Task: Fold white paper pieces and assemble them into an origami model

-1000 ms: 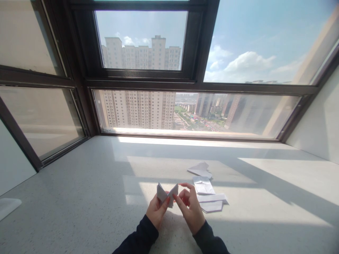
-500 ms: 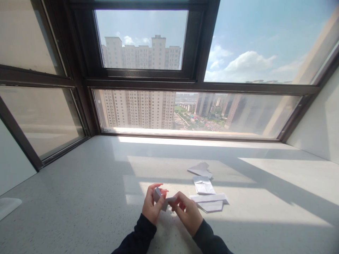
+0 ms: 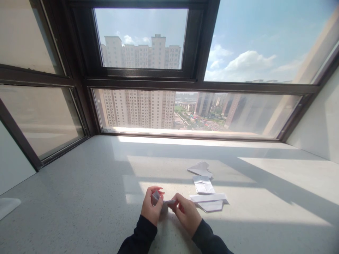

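Note:
A small folded piece of white paper (image 3: 164, 205) is held between both hands, low over the pale speckled sill; its exact shape is partly hidden by fingers. My left hand (image 3: 153, 206) grips its left end, thumb in front and fingers curled behind. At the other end, my right hand (image 3: 186, 211) pinches the paper's edge between thumb and forefinger. Just right of my hands lie three folded white papers: a boat-like one (image 3: 210, 203) nearest, a squarish one (image 3: 203, 185) behind it, and a pointed one (image 3: 200, 169) farthest away.
The speckled sill (image 3: 79, 197) runs back to a dark-framed window (image 3: 185, 137), with tall buildings outside. A white object (image 3: 9, 205) sits at the left edge. A white wall (image 3: 317, 130) bounds the right side. Sunlight and shadow bands cross the sill.
My left hand has dropped slightly and shifted a little left, tilting the held paper. My right hand has barely moved. The three papers on the sill lie as before.

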Tool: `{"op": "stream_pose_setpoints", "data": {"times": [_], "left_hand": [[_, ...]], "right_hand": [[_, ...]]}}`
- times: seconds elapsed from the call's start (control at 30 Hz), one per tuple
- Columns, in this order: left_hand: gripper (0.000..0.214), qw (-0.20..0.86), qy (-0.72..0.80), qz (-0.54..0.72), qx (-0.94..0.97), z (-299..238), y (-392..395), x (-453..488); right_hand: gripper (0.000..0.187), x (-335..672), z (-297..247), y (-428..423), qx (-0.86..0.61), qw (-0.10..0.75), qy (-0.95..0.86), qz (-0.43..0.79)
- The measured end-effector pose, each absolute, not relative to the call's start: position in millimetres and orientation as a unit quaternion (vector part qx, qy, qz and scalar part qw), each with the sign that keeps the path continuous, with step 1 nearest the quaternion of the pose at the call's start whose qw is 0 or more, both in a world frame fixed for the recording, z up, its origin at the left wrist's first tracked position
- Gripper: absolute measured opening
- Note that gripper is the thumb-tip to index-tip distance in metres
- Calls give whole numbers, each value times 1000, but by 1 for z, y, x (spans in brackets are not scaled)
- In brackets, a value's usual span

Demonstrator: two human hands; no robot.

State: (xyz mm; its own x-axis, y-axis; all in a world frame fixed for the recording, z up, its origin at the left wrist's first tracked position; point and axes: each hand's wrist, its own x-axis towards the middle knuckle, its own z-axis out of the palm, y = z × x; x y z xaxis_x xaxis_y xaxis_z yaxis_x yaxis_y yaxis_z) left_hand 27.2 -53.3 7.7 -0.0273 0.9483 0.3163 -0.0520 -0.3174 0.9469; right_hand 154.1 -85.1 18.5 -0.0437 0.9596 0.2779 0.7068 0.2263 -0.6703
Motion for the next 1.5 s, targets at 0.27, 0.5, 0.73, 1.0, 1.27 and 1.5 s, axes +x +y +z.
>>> {"op": "stream_pose_setpoints", "data": {"times": [0.27, 0.5, 0.73, 1.0, 1.27, 1.5], "left_hand": [[20, 390, 417, 594, 566, 2, -51, 27], [21, 335, 379, 621, 598, 5, -53, 29], [19, 393, 399, 565, 606, 6, -53, 27], [14, 445, 377, 584, 564, 10, -56, 30], [29, 572, 373, 593, 426, 12, -47, 24], [29, 573, 392, 602, 394, 6, -45, 25]], "right_hand": [[18, 152, 20, -87, -588, 347, -705, 191], [17, 152, 18, -86, -588, 350, -707, 180], [10, 153, 14, -84, -585, 337, -712, 192], [17, 151, 16, -84, -593, 350, -703, 181], [26, 155, 17, -96, -590, 381, -633, 326], [36, 180, 6, -126, -542, 317, -641, 440]]}}
